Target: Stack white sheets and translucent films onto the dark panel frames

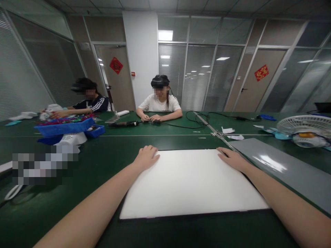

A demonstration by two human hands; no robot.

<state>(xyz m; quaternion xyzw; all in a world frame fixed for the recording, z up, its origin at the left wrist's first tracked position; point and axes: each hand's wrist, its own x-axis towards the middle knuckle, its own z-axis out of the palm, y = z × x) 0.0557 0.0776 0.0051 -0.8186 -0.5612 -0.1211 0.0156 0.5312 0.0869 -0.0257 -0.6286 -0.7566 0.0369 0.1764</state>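
Note:
A flat white panel (193, 182) with thin dark edges lies in front of me on the green table. At its far left corner is my left hand (146, 158), closed on the edge with the thumb over the white face. My right hand (231, 159) grips the far right corner, its thumb and fingers close together at the edge. The undersides of both hands are hidden. A grey glossy sheet (281, 168) lies just to the right, partly behind my right forearm.
Blue trays (64, 128) with colourful small items stand at the left. A white fan (305, 129) lies at the right, near paper scraps (235, 137). Across the table (116, 141) sit two people wearing headsets, with a black corded tool (126, 124) between them. A metal strip (219, 135) crosses the tabletop.

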